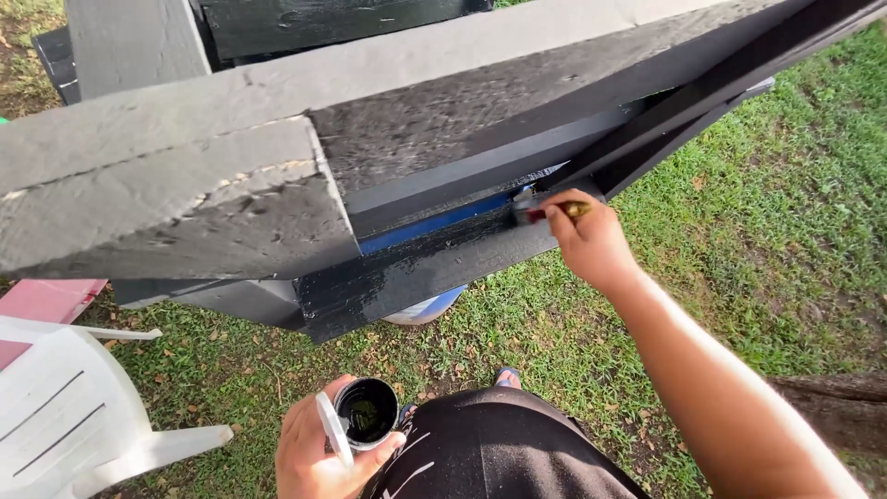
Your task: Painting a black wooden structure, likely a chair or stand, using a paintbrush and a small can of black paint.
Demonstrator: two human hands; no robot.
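My right hand (589,242) grips a paintbrush (539,212) with a yellowish handle; its bristles press against a lower black plank (416,273) of a big wooden structure. That structure's upper boards (185,199) are grey, the lower ones wet black, with a blue strip (434,225) showing between them. My left hand (319,453) holds a small round can of black paint (367,413) low in front of my body, with its white lid (334,428) pinched beside it.
A white plastic chair (74,416) stands at the lower left, with a pink board (46,300) behind it. Grass with dry leaves (767,231) covers the ground. A blue-and-white round object (427,310) sits under the structure. Dark planks (721,83) slant up to the right.
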